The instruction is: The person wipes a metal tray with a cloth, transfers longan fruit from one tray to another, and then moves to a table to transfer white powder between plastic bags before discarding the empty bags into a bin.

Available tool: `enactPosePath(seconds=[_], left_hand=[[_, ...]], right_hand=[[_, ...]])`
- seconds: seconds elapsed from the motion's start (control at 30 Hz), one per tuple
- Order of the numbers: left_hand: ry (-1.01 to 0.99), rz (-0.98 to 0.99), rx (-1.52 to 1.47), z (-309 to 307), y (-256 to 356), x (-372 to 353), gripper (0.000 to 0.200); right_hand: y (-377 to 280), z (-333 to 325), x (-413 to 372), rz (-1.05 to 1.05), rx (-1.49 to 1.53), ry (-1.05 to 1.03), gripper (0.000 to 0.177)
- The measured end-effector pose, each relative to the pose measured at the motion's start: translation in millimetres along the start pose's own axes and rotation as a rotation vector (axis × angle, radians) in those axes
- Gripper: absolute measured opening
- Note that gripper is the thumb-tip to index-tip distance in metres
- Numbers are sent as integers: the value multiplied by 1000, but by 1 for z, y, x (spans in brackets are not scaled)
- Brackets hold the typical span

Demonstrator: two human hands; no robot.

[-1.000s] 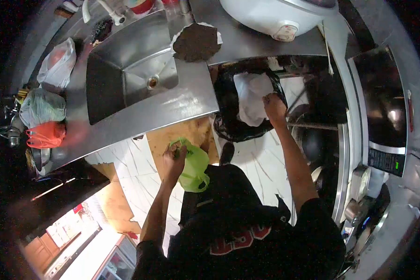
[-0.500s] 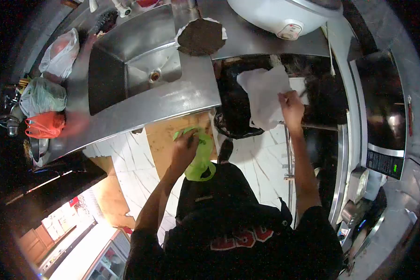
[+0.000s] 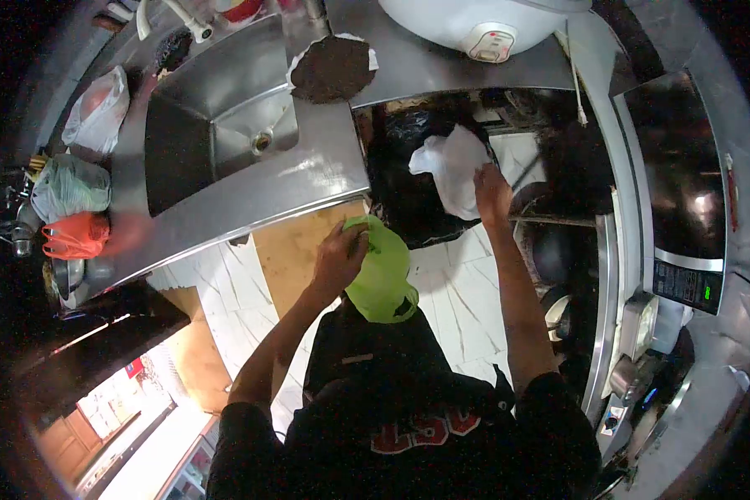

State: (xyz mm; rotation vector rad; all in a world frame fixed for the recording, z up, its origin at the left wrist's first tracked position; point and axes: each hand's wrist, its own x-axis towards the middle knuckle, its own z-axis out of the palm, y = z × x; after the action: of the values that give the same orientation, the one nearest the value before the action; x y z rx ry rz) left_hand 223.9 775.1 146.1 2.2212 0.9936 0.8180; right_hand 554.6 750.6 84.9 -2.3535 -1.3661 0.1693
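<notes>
A light green plastic bag [image 3: 381,271] hangs from my left hand [image 3: 340,257], whose fingers are closed on its top edge in front of my body. My right hand [image 3: 493,196] pinches the right side of a crumpled white sheet [image 3: 454,171], thin like paper or plastic. That sheet is over the mouth of a bin lined with a black bag [image 3: 392,179], which stands under the counter's edge. On the counter, left of the bin, a dark brown granular heap [image 3: 333,70] lies on something white.
The steel sink [image 3: 250,108] is at the upper left, with white, greenish and red bags [image 3: 77,236] beside it. A white appliance [image 3: 492,37] stands at the top. Brown cardboard [image 3: 287,258] lies on the tiled floor. Pots and a dark appliance [image 3: 679,167] are at the right.
The white sheet is more crumpled and sits lower in the view of the bin. The green bag has spread wider and moved right with my left hand. The whole view has shifted slightly.
</notes>
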Motion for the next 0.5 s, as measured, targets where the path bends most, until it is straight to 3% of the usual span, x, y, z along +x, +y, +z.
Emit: enactPosePath(seconds=[0.03, 0.2, 0.27, 0.37, 0.47, 0.5], left_hand=[[-40, -94, -74, -2, 4, -2, 16], [-145, -322, -145, -5, 11, -1, 16], [-127, -255, -124, -1, 6, -8, 16], [-100, -270, -57, 2, 3, -6, 17], [-146, -220, -40, 9, -6, 0, 19], [-141, -209, -39, 10, -8, 13, 19]], right_hand=[[-7, -4, -2, -120, 138, 122, 26], [-28, 15, 0, -223, 171, 321, 38], [13, 70, -30, -185, 427, 90, 40], [84, 141, -58, 38, 869, -248, 44], [137, 195, -50, -125, 777, -379, 38], [106, 142, -36, -216, 673, -92, 26]])
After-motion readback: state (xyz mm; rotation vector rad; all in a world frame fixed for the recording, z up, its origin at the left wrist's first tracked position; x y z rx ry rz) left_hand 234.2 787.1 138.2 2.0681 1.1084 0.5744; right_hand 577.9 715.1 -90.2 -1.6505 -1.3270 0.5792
